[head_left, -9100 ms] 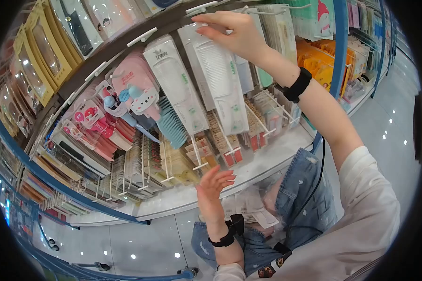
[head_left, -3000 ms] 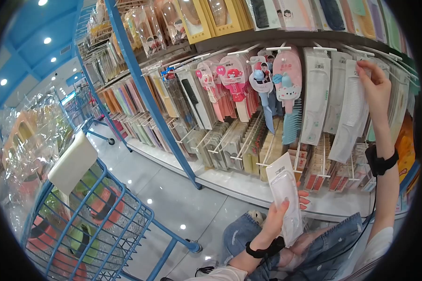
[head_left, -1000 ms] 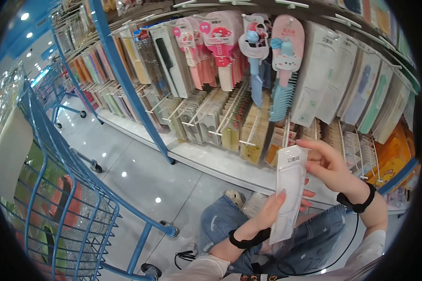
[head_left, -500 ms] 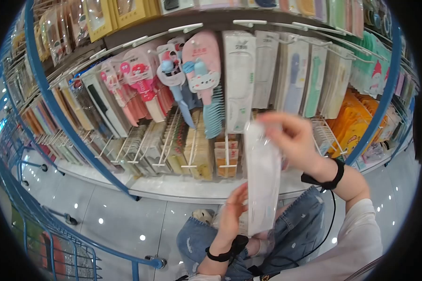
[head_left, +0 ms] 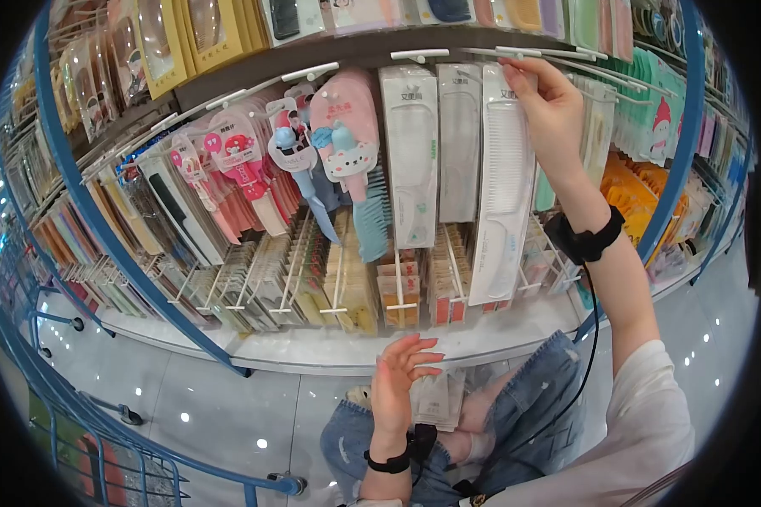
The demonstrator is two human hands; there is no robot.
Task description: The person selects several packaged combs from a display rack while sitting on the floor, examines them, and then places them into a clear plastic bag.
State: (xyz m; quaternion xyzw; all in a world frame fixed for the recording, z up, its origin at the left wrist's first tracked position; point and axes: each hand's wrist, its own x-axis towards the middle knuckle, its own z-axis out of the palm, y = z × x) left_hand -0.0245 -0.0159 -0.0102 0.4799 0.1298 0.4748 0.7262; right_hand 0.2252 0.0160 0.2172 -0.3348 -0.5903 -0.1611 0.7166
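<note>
My right hand [head_left: 554,110] pinches the top of a white comb in a clear packet [head_left: 504,194], up at the end of a white display hook. The packet hangs upright, its teeth facing left and its handle at the bottom. Left of it hang another packaged white comb [head_left: 413,160] and a greyer packet [head_left: 459,144] on hooks. Lower down, my left hand [head_left: 395,380] is raised over my lap with its fingers spread, holding nothing. A few flat packets [head_left: 435,401] lie in my lap below it.
Pink-carded hair brushes [head_left: 344,127] and other combs fill the rack to the left. Orange packets [head_left: 630,203] hang at the right. Blue rack posts [head_left: 114,194] stand on both sides. A blue wire cart [head_left: 144,439] is at the lower left, over the tiled floor [head_left: 211,406].
My right hand has carried the comb packet from in front of my lap up to the hook. My left hand has come away from the packet and opened.
</note>
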